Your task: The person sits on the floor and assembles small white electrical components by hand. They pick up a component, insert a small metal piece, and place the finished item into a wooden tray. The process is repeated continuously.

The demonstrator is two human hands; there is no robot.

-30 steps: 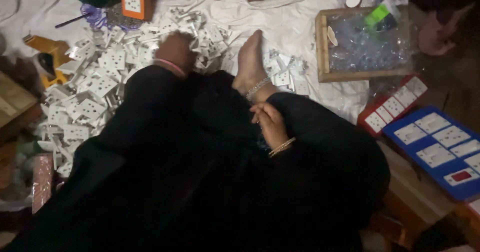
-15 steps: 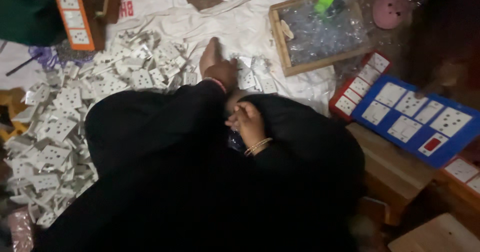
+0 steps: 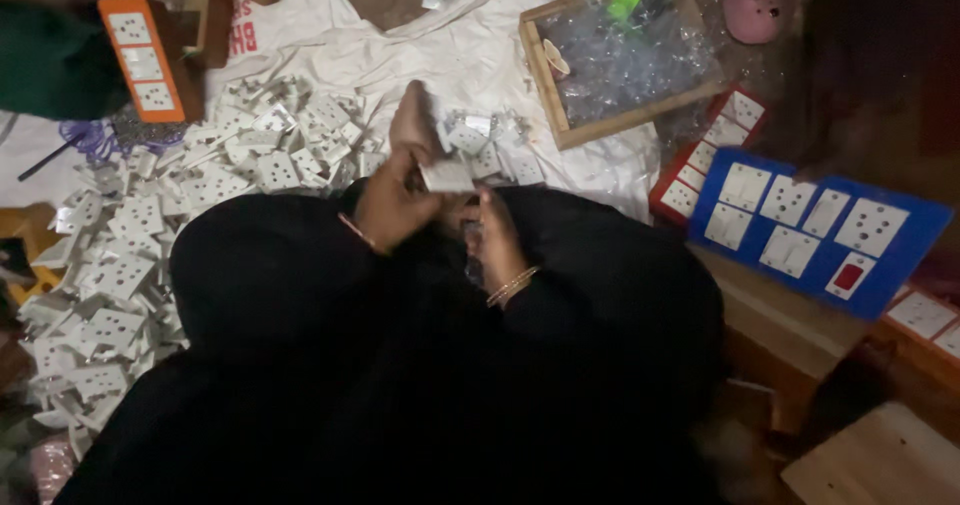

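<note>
My left hand (image 3: 392, 203) grips a small white socket plate (image 3: 447, 176) in front of my black-sleeved lap. My right hand (image 3: 497, 237) touches the same plate from below, fingers curled at its edge; a small dark item under that hand is too blurred to name. A foot (image 3: 415, 125) rests on the white cloth just beyond the hands. A large heap of white socket plates (image 3: 170, 215) spreads to the left, and a smaller cluster (image 3: 490, 150) lies right behind the hands.
A wooden tray of clear plastic bits (image 3: 620, 55) sits at the back. A blue board with white plates (image 3: 815, 230) and a red board (image 3: 705, 165) lie right. An orange board (image 3: 140, 60) lies back left. Wooden planks (image 3: 880, 460) are at lower right.
My left hand came back from the heap holding a white plate and met my right hand in front of me. The view shifted left and down slightly.
</note>
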